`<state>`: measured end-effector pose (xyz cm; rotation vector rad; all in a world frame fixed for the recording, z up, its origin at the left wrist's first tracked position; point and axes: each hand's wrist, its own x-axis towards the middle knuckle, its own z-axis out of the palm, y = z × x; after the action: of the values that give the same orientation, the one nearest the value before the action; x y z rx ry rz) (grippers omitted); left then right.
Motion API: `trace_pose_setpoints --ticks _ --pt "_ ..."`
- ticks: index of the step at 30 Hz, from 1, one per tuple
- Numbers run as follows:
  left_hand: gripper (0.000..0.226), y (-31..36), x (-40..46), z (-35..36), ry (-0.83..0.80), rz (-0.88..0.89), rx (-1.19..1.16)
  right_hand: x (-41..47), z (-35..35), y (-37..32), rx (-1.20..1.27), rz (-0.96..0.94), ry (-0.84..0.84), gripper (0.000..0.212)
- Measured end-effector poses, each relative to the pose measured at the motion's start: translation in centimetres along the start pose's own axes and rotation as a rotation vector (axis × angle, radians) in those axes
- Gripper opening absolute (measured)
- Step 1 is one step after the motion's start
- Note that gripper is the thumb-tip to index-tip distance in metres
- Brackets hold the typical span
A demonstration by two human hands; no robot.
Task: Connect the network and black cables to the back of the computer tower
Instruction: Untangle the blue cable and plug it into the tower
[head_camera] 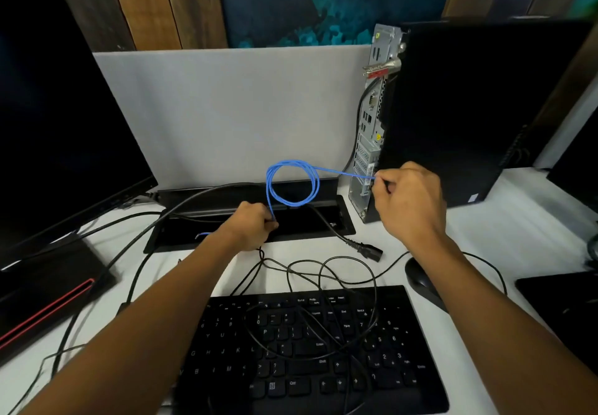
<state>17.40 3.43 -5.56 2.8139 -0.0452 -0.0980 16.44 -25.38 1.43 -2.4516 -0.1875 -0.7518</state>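
Blue network cable (293,182) runs between both hands: the right hand (408,199) pinches its end in curled fingers (379,184) against the lower back of the computer tower (453,113), while the left hand (250,228) grips the other stretch, a loop hanging between them. Nearby on the white desk (504,220), the black cable (352,243) lies unplugged beside the keyboard (310,350).

White desk (504,220), grey divider panel (226,107), wood-plank wall (145,3)

Blue cable (293,183) end hidden in right hand (409,201) grip.
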Motion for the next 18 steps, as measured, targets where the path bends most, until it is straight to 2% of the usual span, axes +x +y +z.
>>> trace_pose_setpoints --ticks 5,8,11,13,16,17,18 --pt "0.033 0.2 0.6 -0.1 -0.262 -0.136 -0.122 -0.5 0.1 0.5 -0.02 -0.025 -0.03 0.018" --pt "0.055 0.9 1.1 0.0 -0.395 -0.257 -0.151 -0.9 0.6 0.1 -0.017 -0.058 -0.066 0.02" --pt "0.064 1.1 1.7 -0.1 -0.525 -0.303 -0.237 -1.2 1.0 -0.7 -0.055 -0.101 -0.124 0.019" --pt "0.069 0.8 1.3 -1.2 -0.515 -0.298 -0.287 -1.1 1.1 -0.9 -0.131 -0.127 -0.166 0.021" --pt "0.052 -0.4 0.7 -4.0 -0.405 -0.243 -0.457 -0.7 1.0 -0.9 -0.257 -0.178 -0.197 0.026" --pt "0.051 -0.6 0.6 -5.1 -0.376 -0.208 -0.396 -0.6 1.0 -0.9 -0.306 -0.182 -0.212 0.027" --pt "0.052 -0.6 0.4 -6.1 -0.328 -0.167 -0.24 -0.4 1.0 -1.0 -0.363 -0.185 -0.236 0.029"
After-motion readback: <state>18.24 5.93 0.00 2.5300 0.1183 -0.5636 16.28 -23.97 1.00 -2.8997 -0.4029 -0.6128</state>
